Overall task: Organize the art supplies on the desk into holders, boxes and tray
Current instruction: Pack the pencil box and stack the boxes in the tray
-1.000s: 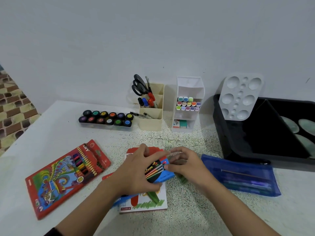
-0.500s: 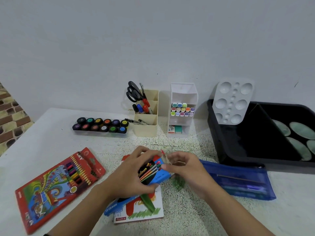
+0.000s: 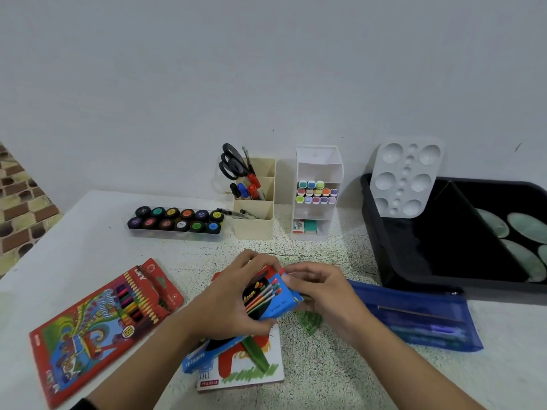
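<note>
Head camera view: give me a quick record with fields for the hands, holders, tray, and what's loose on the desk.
left hand: grips blue cardboard pen box
right hand: fingers pinch that box's right end
beige plastic holder: black scissors, capped markers
white plastic holder: pastel markers
black plastic tray: white palette propped at back corner
loose on desk: red pencil box, blue zip pouch, paint pot set

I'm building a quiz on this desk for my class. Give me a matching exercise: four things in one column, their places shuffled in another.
1 scissors
2 white palette
3 blue box
4 pastel markers

A in the white holder
B gripped by the left hand
C propped at the black tray's back corner
D in the beige holder

Pairs: 1-D, 2-C, 3-B, 4-A
</note>
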`<state>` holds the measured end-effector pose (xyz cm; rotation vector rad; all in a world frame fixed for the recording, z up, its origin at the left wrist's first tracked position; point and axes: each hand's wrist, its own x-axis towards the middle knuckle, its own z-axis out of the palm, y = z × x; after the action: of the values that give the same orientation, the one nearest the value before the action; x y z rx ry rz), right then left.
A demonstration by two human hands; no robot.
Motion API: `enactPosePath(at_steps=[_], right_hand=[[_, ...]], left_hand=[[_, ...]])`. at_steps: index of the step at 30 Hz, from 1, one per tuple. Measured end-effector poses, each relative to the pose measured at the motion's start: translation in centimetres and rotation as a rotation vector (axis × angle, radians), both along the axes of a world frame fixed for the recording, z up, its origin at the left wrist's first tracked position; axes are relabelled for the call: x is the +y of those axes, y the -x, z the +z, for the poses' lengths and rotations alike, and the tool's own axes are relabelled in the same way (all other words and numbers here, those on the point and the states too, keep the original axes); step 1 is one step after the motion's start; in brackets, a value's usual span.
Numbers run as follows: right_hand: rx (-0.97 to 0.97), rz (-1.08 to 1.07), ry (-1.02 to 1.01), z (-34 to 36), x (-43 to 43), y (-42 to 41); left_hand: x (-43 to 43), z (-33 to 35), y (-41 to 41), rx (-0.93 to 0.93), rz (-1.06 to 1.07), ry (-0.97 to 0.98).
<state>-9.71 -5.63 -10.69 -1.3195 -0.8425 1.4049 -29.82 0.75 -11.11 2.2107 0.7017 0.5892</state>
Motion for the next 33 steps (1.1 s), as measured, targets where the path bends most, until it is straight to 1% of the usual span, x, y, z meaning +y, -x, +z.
enactPosePath(at_steps=[1, 4, 6, 10, 13, 16, 18, 21, 24, 26, 30, 33], right_hand=[[0.006, -0.014, -0.004, 0.1, 0.0, 0.0], [-0.055, -0.072, -0.046, -0.2, 0.0, 0.4], [-0.050, -0.083, -0.072, -0.5, -0.1, 0.6], [0.044, -0.028, -0.105, -0.7, -0.1, 0.3], [0.033, 0.016, -0.079, -0.5, 0.1, 0.0], [0.041, 0.036, -0.030, -0.4, 0.5, 0.0], [-0.013, -0.009, -0.030, -0.5, 0.6, 0.3], [-0.196, -0.124, -0.120, -1.0, 0.7, 1.3], [-0.294, -0.126, -0.218, -1.1, 0.8, 2.2], [-0.259, -0.086, -0.189, -0.9, 1.1, 2.3], [-0.074, 0.098, -0.035, -0.3, 1.8, 1.2], [-0.040, 0.189, 0.018, 0.1, 2.4, 1.0]], left_hand=[[0.0, 0.0, 0.0, -0.005, 0.002, 0.000], [-0.2, 0.0, -0.1, -0.027, 0.013, 0.015], [-0.3, 0.0, -0.1, -0.036, 0.013, 0.013], [-0.2, 0.0, 0.1, -0.056, 0.025, 0.027], [-0.1, 0.0, 0.4, -0.046, 0.010, 0.049], [0.1, -0.1, 0.6, -0.042, 0.016, 0.026], [0.4, -0.1, 0.8, -0.054, 0.034, 0.011], [0.6, -0.2, 1.0, -0.051, 0.083, -0.004], [0.9, -0.3, 1.3, -0.032, 0.130, -0.036], [1.1, -0.2, 1.7, -0.032, 0.134, -0.035], [1.0, -0.1, 2.6, -0.007, 0.054, -0.027], [0.9, 0.1, 3.1, -0.006, 0.027, 0.018]])
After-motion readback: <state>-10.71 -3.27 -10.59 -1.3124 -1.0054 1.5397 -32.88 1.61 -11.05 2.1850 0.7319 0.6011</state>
